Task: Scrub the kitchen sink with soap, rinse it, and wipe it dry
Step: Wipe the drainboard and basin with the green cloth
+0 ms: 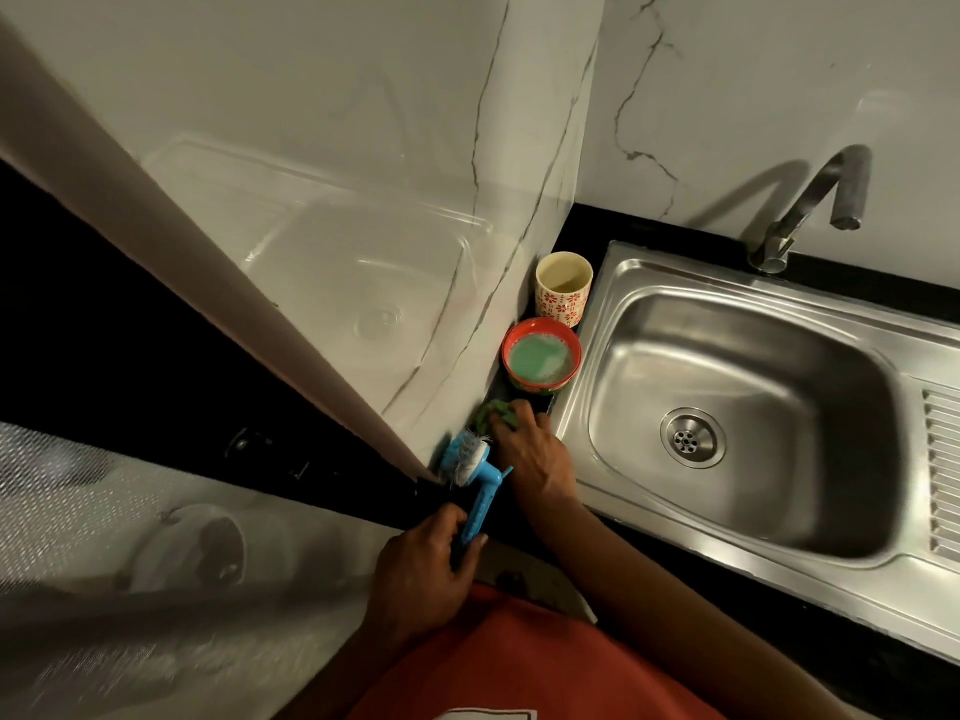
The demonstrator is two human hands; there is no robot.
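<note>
The left hand (426, 558) curled its fingers (444, 517) round the blue brush (477, 498), low and close to the body. The right hand (535, 457) reached farther forward, palm down, gripping the green scrubber (493, 410).

- The green pad (491, 410): mostly hidden under the right hand (535, 459).
- The sink (727, 288): cut by the right edge.
- The brush (475, 491): handle's end hidden in the left hand (426, 563).

A black bench (649, 233) runs along the marble wall (753, 96). A steel sink (675, 275) is set into it, and a tap (810, 210) stands on the strip behind the basin. Left of the sink, a flower-patterned cup (563, 289) stands in the corner. Just in front of it is a red bowl (540, 362) of green soapy liquid, then a green scrub pad (493, 410) and a blue brush (470, 459) nearest the front edge.
</note>
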